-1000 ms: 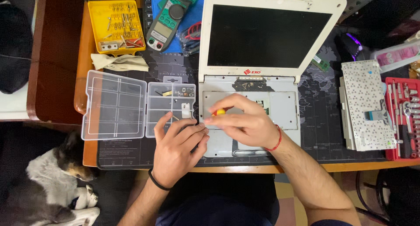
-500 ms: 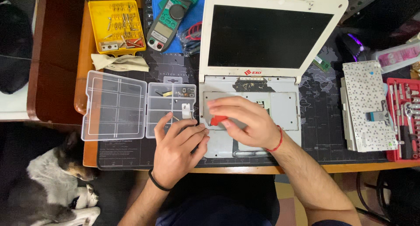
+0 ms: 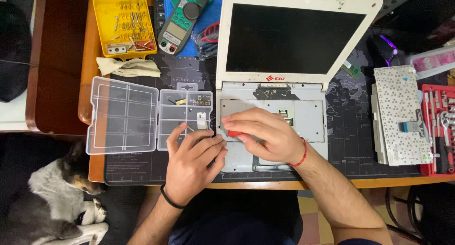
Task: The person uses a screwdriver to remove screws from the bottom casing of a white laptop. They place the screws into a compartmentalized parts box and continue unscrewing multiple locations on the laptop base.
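Note:
A white laptop (image 3: 303,31) stands open on the desk with its keyboard taken off, so the grey metal plate (image 3: 310,119) under it shows. My right hand (image 3: 265,136) lies on that plate at its left side and grips a small tool with a red handle (image 3: 233,133). My left hand (image 3: 192,164) rests at the laptop's front left corner, fingers loosely curled, just below a clear plastic parts box (image 3: 185,112) that holds small screws. Whether the left hand holds anything is hidden.
The box's open lid (image 3: 123,114) lies to its left. A yellow bit case (image 3: 125,24), a green multimeter (image 3: 182,19) and a cloth (image 3: 128,67) sit at the back left. The removed keyboard (image 3: 398,114) and a red socket set (image 3: 441,126) lie right. A dog (image 3: 52,202) lies below left.
My right hand has shifted slightly left and down on the plate; the tool showed a yellow tip a second ago and now shows its red handle. My left hand has barely moved.

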